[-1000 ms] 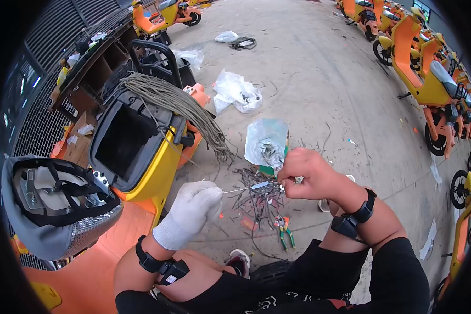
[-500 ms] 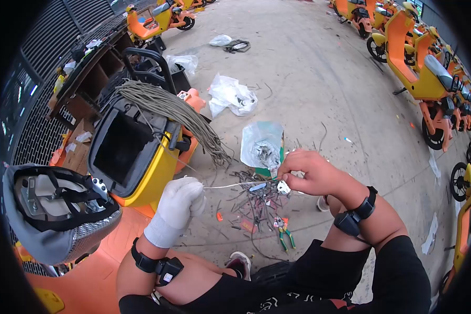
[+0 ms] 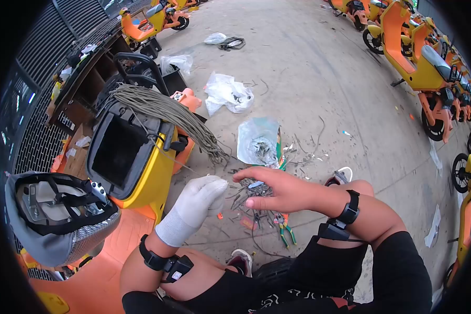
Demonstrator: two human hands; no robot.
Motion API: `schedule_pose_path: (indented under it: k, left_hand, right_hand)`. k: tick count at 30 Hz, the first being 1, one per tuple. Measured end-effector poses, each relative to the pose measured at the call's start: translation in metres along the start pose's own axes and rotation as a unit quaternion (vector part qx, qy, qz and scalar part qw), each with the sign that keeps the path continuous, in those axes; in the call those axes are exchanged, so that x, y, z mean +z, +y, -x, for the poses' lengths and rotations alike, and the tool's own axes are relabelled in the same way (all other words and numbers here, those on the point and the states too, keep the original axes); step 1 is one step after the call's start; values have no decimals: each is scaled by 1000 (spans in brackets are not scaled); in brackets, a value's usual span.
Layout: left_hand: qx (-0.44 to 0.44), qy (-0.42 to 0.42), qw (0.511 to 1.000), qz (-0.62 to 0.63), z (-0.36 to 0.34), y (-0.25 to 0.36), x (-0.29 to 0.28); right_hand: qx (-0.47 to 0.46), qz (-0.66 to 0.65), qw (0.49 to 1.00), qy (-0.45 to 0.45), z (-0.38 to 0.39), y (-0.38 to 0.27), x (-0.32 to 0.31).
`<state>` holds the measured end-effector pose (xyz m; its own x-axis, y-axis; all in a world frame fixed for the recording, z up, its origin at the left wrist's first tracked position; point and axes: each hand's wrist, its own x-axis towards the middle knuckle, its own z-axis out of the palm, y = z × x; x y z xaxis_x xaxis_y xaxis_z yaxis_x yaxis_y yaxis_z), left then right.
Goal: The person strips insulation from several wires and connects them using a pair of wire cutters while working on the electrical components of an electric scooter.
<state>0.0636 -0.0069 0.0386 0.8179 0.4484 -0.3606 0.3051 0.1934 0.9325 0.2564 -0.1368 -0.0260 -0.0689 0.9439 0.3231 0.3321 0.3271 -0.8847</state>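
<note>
My left hand [image 3: 199, 201], in a white knit glove, is closed, fingertips together. A thin grey wire [image 3: 180, 165] runs from the bundle to the top of this glove; the part inside the fingers is hidden. Just to its right, my right hand [image 3: 277, 188] is bare, with thumb and forefinger apart and nothing between them. The bundle of grey wires [image 3: 165, 110] lies draped over a yellow-and-black scooter body [image 3: 159, 175]. Below my hands, green-handled pliers [image 3: 284, 230] lie on the floor among many cut wire pieces [image 3: 261, 206].
A clear plastic bag [image 3: 256, 141] with scraps stands ahead of my hands. A white bag [image 3: 227, 94] lies farther off. At my left sits a grey scooter seat [image 3: 63, 220], upturned. Orange-yellow scooters [image 3: 418, 63] line the right side.
My right hand has let go of the pale wire end, moved left toward the glove, and spread its fingers. My left hand has shifted slightly right. The stretched wire between them no longer shows.
</note>
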Motion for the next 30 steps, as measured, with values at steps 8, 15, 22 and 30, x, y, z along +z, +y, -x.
schedule_pose_path:
  k: [8,15,22,30]
  left_hand:
    - [-12,71,995,-75,-9,6,10]
    - [43,137,971,-192,-13,3,11]
    - [140,221,913,-313,-15,5,-4]
    - [139,258,901,-321,-21,-3,-18]
  right_hand:
    - [84,-52,994,-55,-3,-2,-9]
    - [4,72,997,-10,2,0,-17]
    - [11,183,983,-20,7,2,-28]
    - [25,181,983,-23,10,5,-31]
